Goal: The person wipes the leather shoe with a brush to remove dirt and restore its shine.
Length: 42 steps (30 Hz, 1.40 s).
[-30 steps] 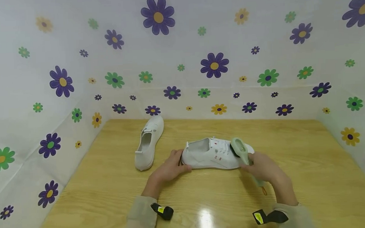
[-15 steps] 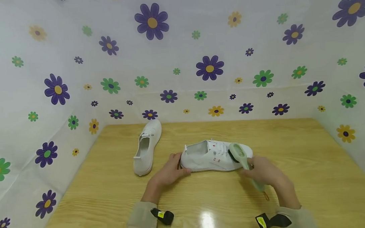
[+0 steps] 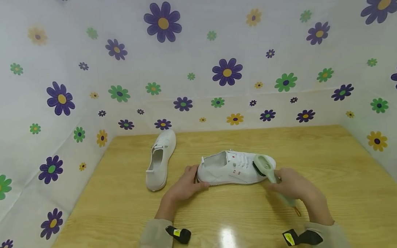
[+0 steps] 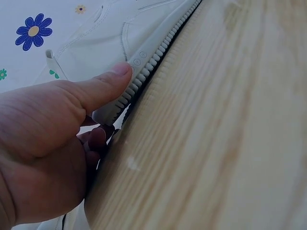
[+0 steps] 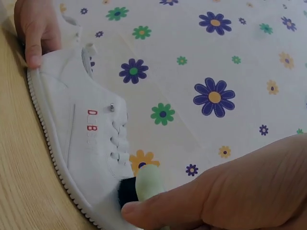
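A white sneaker (image 3: 226, 170) lies sideways on the table in the head view, its toe to the right. My left hand (image 3: 185, 184) grips its heel. In the left wrist view the thumb (image 4: 108, 84) presses the side above the ridged sole, and the other fingers curl at the heel, partly hidden. My right hand (image 3: 294, 184) holds a pale green shoe brush (image 3: 265, 166) by the handle. Its dark bristles (image 5: 127, 192) touch the upper near the toe. The right wrist view shows the thumb along the brush; the other fingers are mostly hidden.
A second white sneaker (image 3: 158, 162) stands on the wooden table (image 3: 221, 214) to the left, toe toward the back. A white flower-print sheet (image 3: 196, 47) rises behind the table and along both sides. An orange cord loop (image 3: 297, 211) hangs from the brush handle's end.
The brush and my right hand have shifted slightly right, toward the sneaker's toe. My left hand keeps its hold on the heel. The head view has tilted a little.
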Motion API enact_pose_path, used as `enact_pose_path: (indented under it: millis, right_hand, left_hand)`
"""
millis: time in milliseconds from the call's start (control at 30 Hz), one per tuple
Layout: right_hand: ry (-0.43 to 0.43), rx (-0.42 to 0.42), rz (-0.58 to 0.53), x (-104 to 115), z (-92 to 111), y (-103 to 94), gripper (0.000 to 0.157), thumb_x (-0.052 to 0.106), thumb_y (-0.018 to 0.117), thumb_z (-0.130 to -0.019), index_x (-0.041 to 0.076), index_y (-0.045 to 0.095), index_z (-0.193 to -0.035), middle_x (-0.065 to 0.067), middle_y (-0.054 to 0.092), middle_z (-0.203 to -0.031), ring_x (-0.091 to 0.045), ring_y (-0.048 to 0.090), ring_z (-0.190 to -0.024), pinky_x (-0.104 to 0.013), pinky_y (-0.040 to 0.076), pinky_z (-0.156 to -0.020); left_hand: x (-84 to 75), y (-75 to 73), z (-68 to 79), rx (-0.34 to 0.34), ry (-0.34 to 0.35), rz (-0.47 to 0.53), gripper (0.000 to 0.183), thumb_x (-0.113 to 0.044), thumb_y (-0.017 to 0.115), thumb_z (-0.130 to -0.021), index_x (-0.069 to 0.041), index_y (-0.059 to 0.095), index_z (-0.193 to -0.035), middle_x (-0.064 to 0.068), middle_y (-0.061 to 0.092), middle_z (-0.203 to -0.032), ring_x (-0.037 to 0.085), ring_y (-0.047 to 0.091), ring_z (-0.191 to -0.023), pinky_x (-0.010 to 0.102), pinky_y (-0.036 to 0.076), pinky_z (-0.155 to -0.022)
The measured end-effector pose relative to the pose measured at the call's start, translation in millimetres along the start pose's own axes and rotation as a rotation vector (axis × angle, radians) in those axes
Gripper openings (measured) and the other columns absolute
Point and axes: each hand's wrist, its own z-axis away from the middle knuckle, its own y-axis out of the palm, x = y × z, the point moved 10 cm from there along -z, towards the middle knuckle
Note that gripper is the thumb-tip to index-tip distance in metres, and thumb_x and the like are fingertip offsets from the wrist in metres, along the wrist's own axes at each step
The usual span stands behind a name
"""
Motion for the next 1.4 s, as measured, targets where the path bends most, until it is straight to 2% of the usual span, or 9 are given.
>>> enact_pose_path:
  millis: [167,367,633,733,867,1000,1133,1300,1400]
  right_hand:
    - [0.035,-0.053,0.001,-8,-6,-4.4,0.020,0.018,0.061,-0.090,0.000,0.052,-0.088,-0.007,0.050,-0.073,-0.020,0.048,-0.066,-0.032,0.041,-0.056]
    - [-0.028,-0.036,-0.005,1,-6,2.3,0.023,0.023,0.064,-0.088,0.002,0.055,-0.091,-0.005,0.049,-0.072,-0.019,0.047,-0.065,-0.030,0.040,-0.056]
    - [0.063,-0.052,-0.008,-14,2,-3.7,0.022,0.021,0.062,-0.090,0.001,0.054,-0.092,-0.006,0.050,-0.075,-0.021,0.048,-0.068,-0.032,0.041,-0.057]
    - [0.023,-0.054,-0.007,-7,-3,0.3,0.023,0.023,0.061,-0.091,0.002,0.054,-0.092,-0.006,0.050,-0.073,-0.020,0.047,-0.066,-0.031,0.041,-0.057]
    - [-0.052,0.007,-0.020,5,-3,5.7,0.023,0.024,0.065,-0.088,0.004,0.055,-0.084,-0.004,0.048,-0.068,-0.018,0.046,-0.062,-0.031,0.039,-0.055]
    - [-0.009,0.023,-0.018,-3,-1,-1.3,0.021,0.020,0.065,-0.087,0.004,0.055,-0.080,-0.005,0.048,-0.069,-0.019,0.046,-0.062,-0.032,0.039,-0.055]
    - [0.045,-0.034,0.000,-13,-8,-7.7,0.020,0.020,0.060,-0.090,0.001,0.053,-0.087,-0.006,0.050,-0.074,-0.021,0.048,-0.067,-0.032,0.042,-0.056]
    - [0.016,-0.032,-0.017,0,-18,2.7,0.027,0.022,0.057,-0.093,-0.003,0.054,-0.100,-0.008,0.051,-0.077,-0.021,0.049,-0.069,-0.031,0.042,-0.057]
    - [-0.021,-0.006,-0.021,11,-14,5.3,0.027,0.022,0.060,-0.090,-0.003,0.056,-0.098,-0.007,0.050,-0.076,-0.020,0.048,-0.067,-0.031,0.041,-0.056]
  left_hand:
    - [-2.5,-2.5,2.7,-0.026,0.018,0.007,0.074,-0.040,0.066,-0.088,-0.007,0.031,-0.144,0.012,0.036,-0.129,0.028,0.039,-0.121,0.045,0.028,-0.107]
    - [-2.5,1.4,3.0,-0.005,0.020,-0.018,0.075,-0.042,0.064,-0.088,-0.008,0.030,-0.145,0.011,0.038,-0.123,0.026,0.041,-0.115,0.044,0.029,-0.105]
    - [-5.6,4.3,0.1,0.016,0.020,-0.006,0.079,-0.044,0.065,-0.087,-0.007,0.028,-0.146,0.011,0.037,-0.124,0.025,0.040,-0.117,0.044,0.028,-0.107]
    - [-3.9,4.0,1.4,0.014,0.011,-0.002,0.078,-0.043,0.065,-0.087,-0.007,0.028,-0.146,0.011,0.037,-0.125,0.026,0.040,-0.118,0.044,0.028,-0.107]
    - [-0.9,1.8,2.9,0.001,0.006,0.009,0.077,-0.041,0.066,-0.087,-0.008,0.029,-0.146,0.011,0.036,-0.125,0.026,0.040,-0.118,0.044,0.028,-0.107]
    - [0.3,-0.6,3.4,-0.010,0.006,0.023,0.077,-0.042,0.066,-0.086,-0.009,0.029,-0.146,0.011,0.036,-0.124,0.026,0.040,-0.117,0.044,0.028,-0.106]
    - [-0.8,-2.3,3.4,-0.018,0.009,0.030,0.077,-0.042,0.066,-0.086,-0.009,0.030,-0.145,0.010,0.036,-0.124,0.025,0.040,-0.119,0.043,0.028,-0.107]
    - [0.1,-1.5,3.0,-0.010,0.011,0.013,0.077,-0.042,0.066,-0.087,-0.009,0.029,-0.146,0.011,0.036,-0.126,0.025,0.039,-0.120,0.043,0.028,-0.107]
    - [1.0,-0.9,3.1,-0.005,0.006,0.009,0.078,-0.042,0.066,-0.087,-0.009,0.028,-0.146,0.011,0.036,-0.127,0.025,0.039,-0.121,0.043,0.027,-0.108]
